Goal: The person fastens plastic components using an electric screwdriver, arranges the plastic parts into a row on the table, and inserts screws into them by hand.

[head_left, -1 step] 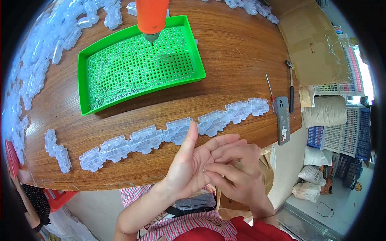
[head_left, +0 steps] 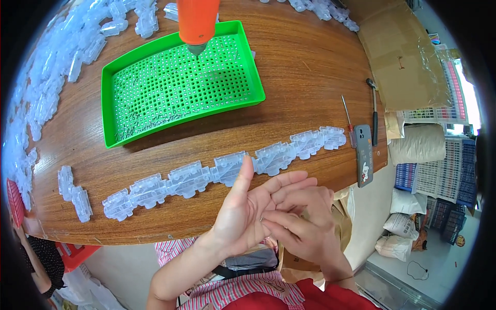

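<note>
My left hand (head_left: pixel 240 214) is held palm up over the table's near edge, thumb and fingers stretched out. Bent over its palm, my right hand (head_left: pixel 305 217) pinches with thumb and forefinger. A tiny metal piece, by its look a small screw (head_left: pixel 262 219), shows at those fingertips against the palm. Beyond both hands runs a curved row of clear plastic housings (head_left: pixel 188 178), end to end across the table. Behind the row stands a green tray (head_left: pixel 260 88) with a perforated bed, small screws filling many holes and others loose along its near side.
An orange power screwdriver (head_left: pixel 197 23) hangs bit-down over the tray. Clear plastic parts (head_left: pixel 51 67) are heaped at left; two (head_left: pixel 74 194) lie apart nearer. At right are a red-handled screwdriver (head_left: pixel 349 121), a phone (head_left: pixel 364 155), a black-handled tool (head_left: pixel 374 113) and cardboard (head_left: pixel 398 57).
</note>
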Available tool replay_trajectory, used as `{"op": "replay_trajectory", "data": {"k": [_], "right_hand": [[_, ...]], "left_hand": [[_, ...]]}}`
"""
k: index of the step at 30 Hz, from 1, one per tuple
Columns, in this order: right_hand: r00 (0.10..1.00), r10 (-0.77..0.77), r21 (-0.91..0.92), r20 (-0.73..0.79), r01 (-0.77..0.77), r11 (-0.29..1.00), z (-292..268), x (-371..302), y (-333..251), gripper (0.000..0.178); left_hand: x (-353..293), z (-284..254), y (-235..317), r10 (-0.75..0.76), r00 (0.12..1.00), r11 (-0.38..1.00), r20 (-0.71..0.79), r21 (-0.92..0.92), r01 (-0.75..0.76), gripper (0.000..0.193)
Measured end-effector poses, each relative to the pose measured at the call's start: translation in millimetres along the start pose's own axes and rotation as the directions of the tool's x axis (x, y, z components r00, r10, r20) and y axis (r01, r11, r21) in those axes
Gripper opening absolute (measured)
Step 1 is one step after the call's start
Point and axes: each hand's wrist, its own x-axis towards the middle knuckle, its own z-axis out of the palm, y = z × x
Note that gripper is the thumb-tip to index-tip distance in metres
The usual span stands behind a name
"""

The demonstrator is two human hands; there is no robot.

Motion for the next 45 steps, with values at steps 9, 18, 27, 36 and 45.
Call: {"op": "replay_trajectory", "data": {"k": [9,18,27,36,45], "right_hand": [[0.969,-0.239,-0.404,0.064,0.244,0.882,1,-3,-16,0.026],[0.974,-0.051,-0.284,-0.222,-0.015,0.959,-1,8,3,0.028],[0.975,-0.215,-0.517,-0.053,0.157,0.841,4,-3,6,0.031],[0.958,0.125,0.024,-0.257,-0.123,0.992,13,-2,3,0.025],[0.966,0.192,0.121,-0.171,-0.172,0.978,9,11,5,0.021]], "left_hand": [[3,-3,-7,0.127,0.990,0.985,-0.067,0.129,-0.118,0.091],[-13,-11,-25,0.440,0.876,0.762,-0.198,0.598,-0.248,0.030],[-17,-14,-11,0.298,0.891,0.866,-0.341,0.489,-0.103,0.022],[-18,-15,-10,0.121,0.957,0.977,-0.264,0.200,-0.069,0.027],[-14,-15,-18,0.350,0.876,0.875,-0.332,0.451,-0.179,0.033]]}}
